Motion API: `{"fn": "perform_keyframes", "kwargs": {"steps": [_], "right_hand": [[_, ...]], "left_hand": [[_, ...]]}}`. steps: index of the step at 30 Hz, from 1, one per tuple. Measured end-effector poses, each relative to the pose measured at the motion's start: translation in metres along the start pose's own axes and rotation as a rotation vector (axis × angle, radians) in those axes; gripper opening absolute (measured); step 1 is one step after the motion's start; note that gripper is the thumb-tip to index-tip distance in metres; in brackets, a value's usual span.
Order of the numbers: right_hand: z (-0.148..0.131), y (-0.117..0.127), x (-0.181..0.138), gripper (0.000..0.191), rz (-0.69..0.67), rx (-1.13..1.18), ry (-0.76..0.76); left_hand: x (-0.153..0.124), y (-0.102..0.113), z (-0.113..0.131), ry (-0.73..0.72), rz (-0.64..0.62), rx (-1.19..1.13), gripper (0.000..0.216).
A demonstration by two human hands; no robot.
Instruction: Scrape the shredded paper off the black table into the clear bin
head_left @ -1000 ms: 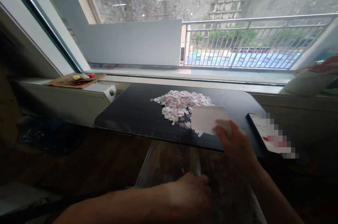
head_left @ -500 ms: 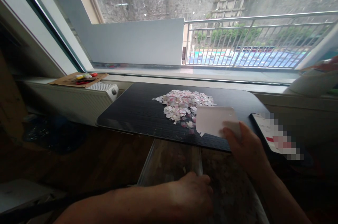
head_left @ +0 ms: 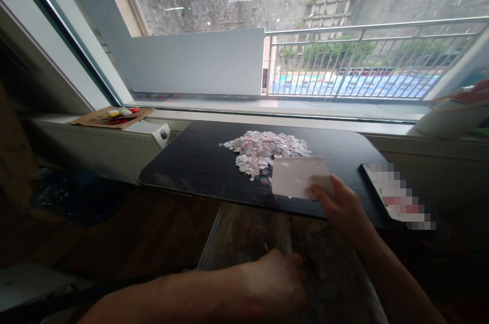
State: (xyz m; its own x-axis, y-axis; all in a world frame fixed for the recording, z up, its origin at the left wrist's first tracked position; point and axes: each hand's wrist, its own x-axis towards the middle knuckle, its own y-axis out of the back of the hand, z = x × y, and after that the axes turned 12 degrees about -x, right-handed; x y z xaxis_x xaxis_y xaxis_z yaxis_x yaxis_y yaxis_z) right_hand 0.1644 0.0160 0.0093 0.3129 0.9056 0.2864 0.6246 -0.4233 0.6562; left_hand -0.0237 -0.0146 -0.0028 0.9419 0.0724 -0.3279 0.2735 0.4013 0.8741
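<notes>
My right hand (head_left: 344,207) grips a flat white plastic scraper (head_left: 292,173) by its right end, thumb on top. The scraper's left edge stands beside a heap of small white and pink paper scraps (head_left: 267,144) on a black tabletop (head_left: 183,161). Some scraps lie by that edge, and part of the tabletop behind it is hidden. Below the table's front edge is a clear plastic container (head_left: 244,227). My left hand (head_left: 278,273) is closed at its right rim; the fingertips are partly hidden in shadow.
On the table's right side lies a dark tray-like item with blurred paper (head_left: 397,196). To the left a white radiator (head_left: 103,138) carries cardboard (head_left: 95,116) with small coloured items. A window sill (head_left: 244,116) runs behind the table. A white container (head_left: 439,120) stands at right.
My right hand has moved the scraper left and slightly toward the table's front edge, covering several loose scraps there. My left hand stays where it was.
</notes>
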Motion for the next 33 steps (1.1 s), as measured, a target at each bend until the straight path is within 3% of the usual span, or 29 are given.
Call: {"fn": "perform_keyframes", "kwargs": {"steps": [11, 14, 17, 23, 33], "right_hand": [[0.024, -0.002, 0.003, 0.022, -0.049, 0.220, -0.090], [0.027, -0.002, 0.008, 0.026, -0.147, 0.318, -0.121], [0.030, 0.000, 0.012, 0.027, -0.238, 0.298, -0.107], [0.033, -0.003, 0.011, 0.029, -0.176, 0.261, -0.090], [0.040, -0.002, 0.007, 0.039, -0.258, 0.319, -0.081]], "left_hand": [[-0.003, 0.011, -0.009, -0.010, -0.036, -0.059, 0.005], [-0.003, 0.022, -0.011, -0.013, -0.082, -0.066, 0.005], [-0.005, 0.031, -0.016, -0.019, -0.092, -0.063, 0.013], [-0.007, 0.039, -0.027, -0.034, -0.065, -0.079, 0.018], [0.000, 0.045, -0.023, -0.045, -0.099, -0.085, 0.021]]}}
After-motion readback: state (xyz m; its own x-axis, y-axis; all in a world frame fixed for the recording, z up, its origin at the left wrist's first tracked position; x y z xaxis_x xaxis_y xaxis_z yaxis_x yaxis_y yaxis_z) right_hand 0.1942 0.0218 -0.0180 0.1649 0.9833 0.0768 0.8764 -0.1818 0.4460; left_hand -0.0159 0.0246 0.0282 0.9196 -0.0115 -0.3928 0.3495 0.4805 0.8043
